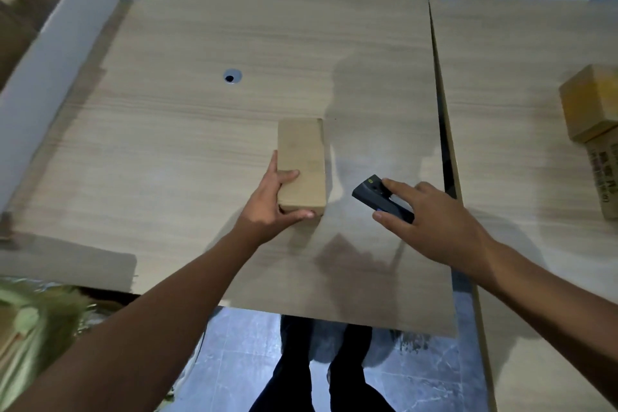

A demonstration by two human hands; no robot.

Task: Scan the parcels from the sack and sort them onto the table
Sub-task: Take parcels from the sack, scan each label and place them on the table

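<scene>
1. The left hand (271,201) grips the near left corner of a plain brown parcel (302,157). The thumb wraps under the near end and the fingers lie curled on the top face and along the left side.
2. The parcel is a long, narrow cardboard box, lying lengthwise away from the person, near the middle of the pale wood-grain surface (200,144). I cannot tell whether its near end rests flat or is held just off the wood.
3. The right hand (431,221) holds a small black scanner (368,192) just to the right of the parcel and apart from it. The forefinger stretches along the scanner's top and the thumb presses its near side. The scanner's front end points toward the parcel.
4. A greenish sack (30,321) sits at the person's left, below the surface's near edge; it is blurred.
5. A second surface (518,110) stands to the right across a narrow dark gap. At its far right edge is a squat brown parcel (588,100), and a printed carton (605,177) touches it on the near side.
6. A round cable hole (230,77) is cut into the first surface, beyond the parcel and to the left.
7. A white panel (50,60) runs along the left side, with a brown box (23,10) behind it.
8. Below the near edge, the person's dark trouser legs (294,361) stand on a grey tiled floor (234,361).
</scene>
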